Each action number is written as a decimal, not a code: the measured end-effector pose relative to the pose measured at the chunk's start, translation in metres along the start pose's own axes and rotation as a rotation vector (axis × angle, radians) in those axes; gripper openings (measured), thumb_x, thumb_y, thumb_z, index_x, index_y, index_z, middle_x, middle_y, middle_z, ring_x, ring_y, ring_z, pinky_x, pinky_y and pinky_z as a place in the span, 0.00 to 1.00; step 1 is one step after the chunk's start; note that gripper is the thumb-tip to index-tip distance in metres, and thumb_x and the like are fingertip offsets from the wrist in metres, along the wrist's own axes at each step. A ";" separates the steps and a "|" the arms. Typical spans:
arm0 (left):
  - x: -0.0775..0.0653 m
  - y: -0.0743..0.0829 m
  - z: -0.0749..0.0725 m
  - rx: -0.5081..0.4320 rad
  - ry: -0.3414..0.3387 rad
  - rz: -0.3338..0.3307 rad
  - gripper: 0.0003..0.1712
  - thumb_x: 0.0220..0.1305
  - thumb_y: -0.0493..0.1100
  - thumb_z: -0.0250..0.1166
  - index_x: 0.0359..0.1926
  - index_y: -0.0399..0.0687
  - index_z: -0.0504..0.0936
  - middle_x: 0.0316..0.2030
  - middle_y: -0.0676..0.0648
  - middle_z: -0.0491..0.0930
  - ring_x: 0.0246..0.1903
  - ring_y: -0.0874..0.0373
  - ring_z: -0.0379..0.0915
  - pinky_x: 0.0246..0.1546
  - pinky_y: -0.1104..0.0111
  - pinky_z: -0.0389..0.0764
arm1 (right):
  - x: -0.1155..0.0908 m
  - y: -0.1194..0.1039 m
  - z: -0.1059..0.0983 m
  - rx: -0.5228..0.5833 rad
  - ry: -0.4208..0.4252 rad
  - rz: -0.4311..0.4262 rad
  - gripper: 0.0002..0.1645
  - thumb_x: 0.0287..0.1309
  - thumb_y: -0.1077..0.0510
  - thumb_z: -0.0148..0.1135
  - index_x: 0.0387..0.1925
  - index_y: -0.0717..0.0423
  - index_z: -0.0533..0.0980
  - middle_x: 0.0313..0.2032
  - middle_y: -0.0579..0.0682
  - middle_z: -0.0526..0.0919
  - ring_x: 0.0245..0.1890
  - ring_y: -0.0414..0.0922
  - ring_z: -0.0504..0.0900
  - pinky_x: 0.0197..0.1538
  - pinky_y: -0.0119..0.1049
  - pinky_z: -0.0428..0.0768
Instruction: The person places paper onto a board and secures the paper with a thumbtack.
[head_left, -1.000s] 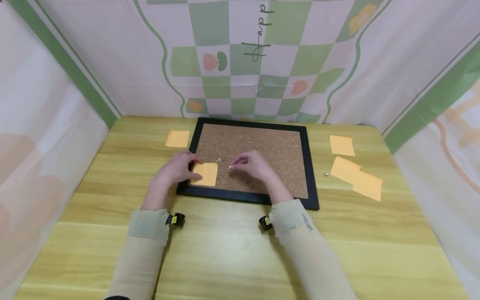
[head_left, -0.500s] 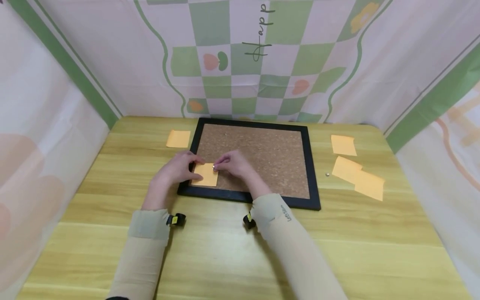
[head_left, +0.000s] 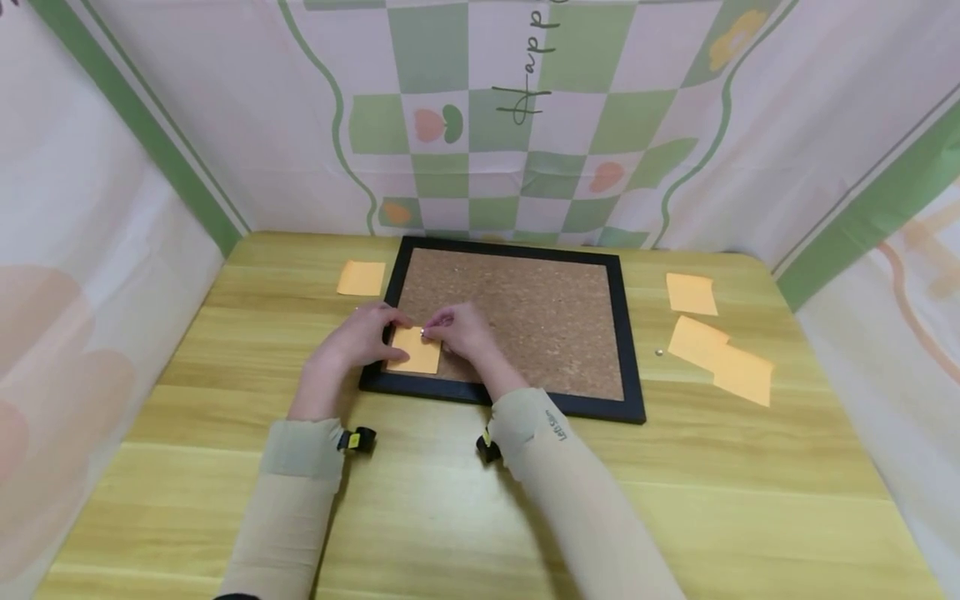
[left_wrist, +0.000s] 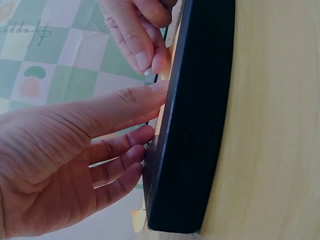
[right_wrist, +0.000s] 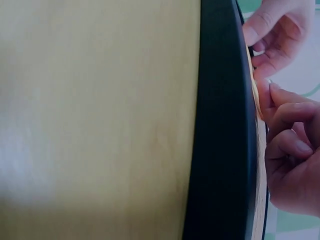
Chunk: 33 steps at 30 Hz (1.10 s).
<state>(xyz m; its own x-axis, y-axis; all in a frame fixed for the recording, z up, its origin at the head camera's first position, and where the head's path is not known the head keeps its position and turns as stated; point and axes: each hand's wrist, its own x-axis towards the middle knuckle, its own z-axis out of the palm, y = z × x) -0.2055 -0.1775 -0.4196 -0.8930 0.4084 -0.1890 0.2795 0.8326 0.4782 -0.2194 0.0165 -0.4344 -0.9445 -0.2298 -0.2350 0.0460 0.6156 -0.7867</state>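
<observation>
An orange sticky note (head_left: 422, 357) lies on the lower left of a cork board (head_left: 540, 325) with a black frame. My left hand (head_left: 360, 335) rests over the note's left side, thumb and forefinger spread and touching it. In the left wrist view, its other fingers (left_wrist: 117, 185) lie by the frame's edge. My right hand (head_left: 467, 333) pinches a small shiny push pin (left_wrist: 147, 71) between thumb and forefinger, above the note's upper part. Whether the pin's tip touches the paper is hidden by the fingers.
One sticky note (head_left: 362, 278) lies left of the board. To its right are another note (head_left: 691, 293) and two overlapping notes (head_left: 697, 340), with a small silvery pin (head_left: 659, 352) beside them. A patterned curtain (head_left: 495, 183) hangs behind the wooden table (head_left: 420, 517).
My right hand has moved left from the bare cork to the sticky note, carrying the push pin. My left hand has stayed on the note. The view has shifted slightly.
</observation>
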 end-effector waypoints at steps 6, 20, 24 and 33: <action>0.000 0.000 0.001 0.006 0.005 0.002 0.30 0.57 0.48 0.75 0.60 0.44 0.80 0.59 0.40 0.77 0.63 0.42 0.69 0.68 0.48 0.68 | 0.002 -0.001 0.006 -0.012 0.039 0.007 0.08 0.61 0.53 0.69 0.37 0.53 0.88 0.28 0.50 0.89 0.13 0.34 0.72 0.24 0.25 0.69; -0.001 -0.001 0.000 -0.004 0.011 0.007 0.30 0.57 0.47 0.75 0.59 0.43 0.80 0.58 0.39 0.78 0.61 0.42 0.69 0.67 0.48 0.68 | 0.008 -0.012 0.005 -0.050 0.024 0.117 0.11 0.56 0.53 0.74 0.40 0.52 0.88 0.29 0.49 0.88 0.16 0.35 0.72 0.22 0.25 0.70; 0.000 0.000 0.000 -0.002 0.009 0.006 0.30 0.57 0.48 0.76 0.59 0.43 0.80 0.58 0.40 0.78 0.61 0.43 0.70 0.67 0.48 0.68 | 0.011 -0.014 0.005 -0.044 0.012 0.156 0.09 0.56 0.54 0.74 0.39 0.52 0.88 0.29 0.47 0.87 0.15 0.35 0.71 0.20 0.25 0.70; 0.001 -0.001 0.001 0.001 0.003 0.004 0.30 0.57 0.48 0.75 0.59 0.43 0.80 0.58 0.40 0.78 0.62 0.43 0.69 0.68 0.48 0.67 | 0.012 -0.014 0.006 -0.038 0.022 0.151 0.08 0.55 0.56 0.74 0.37 0.52 0.89 0.21 0.44 0.82 0.12 0.34 0.69 0.19 0.25 0.69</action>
<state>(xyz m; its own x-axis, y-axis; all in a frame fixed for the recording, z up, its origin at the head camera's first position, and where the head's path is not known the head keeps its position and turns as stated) -0.2065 -0.1773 -0.4206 -0.8927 0.4111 -0.1847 0.2838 0.8312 0.4781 -0.2289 0.0003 -0.4294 -0.9345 -0.1164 -0.3365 0.1762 0.6699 -0.7212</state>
